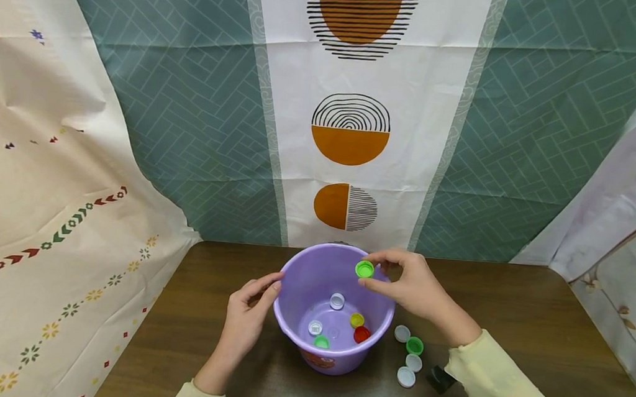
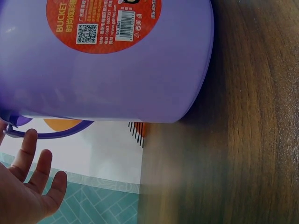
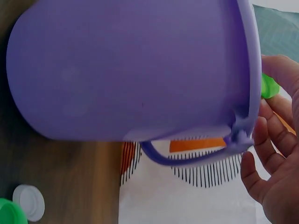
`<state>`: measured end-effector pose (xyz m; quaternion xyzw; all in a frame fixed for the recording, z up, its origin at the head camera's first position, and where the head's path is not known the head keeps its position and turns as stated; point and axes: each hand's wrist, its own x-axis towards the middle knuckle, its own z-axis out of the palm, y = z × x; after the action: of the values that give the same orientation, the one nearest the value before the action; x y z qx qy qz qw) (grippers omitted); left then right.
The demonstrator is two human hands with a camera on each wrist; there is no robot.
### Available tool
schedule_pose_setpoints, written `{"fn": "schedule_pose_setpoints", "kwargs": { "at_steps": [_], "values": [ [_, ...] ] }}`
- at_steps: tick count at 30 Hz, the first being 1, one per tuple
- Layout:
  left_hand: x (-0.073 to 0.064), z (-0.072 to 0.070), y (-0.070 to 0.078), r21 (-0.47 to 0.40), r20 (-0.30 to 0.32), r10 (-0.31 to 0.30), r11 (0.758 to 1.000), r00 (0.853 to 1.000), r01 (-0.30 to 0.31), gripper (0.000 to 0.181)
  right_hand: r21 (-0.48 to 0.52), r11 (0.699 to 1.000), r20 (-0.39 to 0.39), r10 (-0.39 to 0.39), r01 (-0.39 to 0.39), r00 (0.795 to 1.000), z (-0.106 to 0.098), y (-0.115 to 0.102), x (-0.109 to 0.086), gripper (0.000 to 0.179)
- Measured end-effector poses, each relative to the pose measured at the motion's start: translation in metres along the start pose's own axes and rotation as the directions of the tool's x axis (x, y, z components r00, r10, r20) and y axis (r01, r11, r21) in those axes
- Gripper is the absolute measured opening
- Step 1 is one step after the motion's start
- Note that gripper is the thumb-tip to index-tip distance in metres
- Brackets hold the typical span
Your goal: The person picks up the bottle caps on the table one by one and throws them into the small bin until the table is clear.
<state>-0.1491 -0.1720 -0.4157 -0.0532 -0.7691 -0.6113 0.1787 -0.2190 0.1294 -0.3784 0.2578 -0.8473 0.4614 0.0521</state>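
A purple bucket [image 1: 312, 266] stands upright, with a few loose bottle caps on its floor: a yellow cap [image 1: 357, 320], a red cap [image 1: 361, 334], a green cap [image 1: 321, 342] and white caps [image 1: 337, 301]. Over the bucket's right rim, my right hand [image 1: 412, 284] pinches a bright green bottle cap [image 1: 365, 269] between thumb and fingers. My left hand [image 1: 247, 311] touches the left rim with its fingertips; its other fingers [image 2: 41, 168] are loosely extended beside the bucket handle [image 2: 56, 135]. The left thumb is out of sight in the left wrist view.
Right of the bucket lie white caps [image 1: 406, 377] and another green cap [image 1: 414, 346] on the brown wooden table [image 1: 217, 334]. A small black object [image 1: 441, 379] is near the right sleeve. Patterned cloth [image 1: 189, 120] hangs behind the table.
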Motion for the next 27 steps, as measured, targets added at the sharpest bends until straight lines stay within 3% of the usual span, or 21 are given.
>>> {"fn": "schedule_pose_setpoints", "kwargs": {
  "at_steps": [7,16,27],
  "values": [
    [-0.001,0.0,0.0,-0.001,0.002,0.001,1.0,1.0,-0.001,0.025,0.007,1.0,0.019,-0.03,0.03,0.999,0.011,-0.011,0.0,0.034],
    [0.0,-0.001,-0.001,-0.016,0.006,-0.006,1.0,1.0,0.006,0.025,0.015,1.0,0.041,-0.008,0.008,0.999,0.023,-0.018,0.002,0.034],
    [-0.001,-0.001,0.0,-0.019,0.01,-0.005,1.0,1.0,0.006,0.025,-0.001,0.995,0.082,-0.103,0.103,0.991,0.034,-0.025,0.008,0.032]
  ]
}}
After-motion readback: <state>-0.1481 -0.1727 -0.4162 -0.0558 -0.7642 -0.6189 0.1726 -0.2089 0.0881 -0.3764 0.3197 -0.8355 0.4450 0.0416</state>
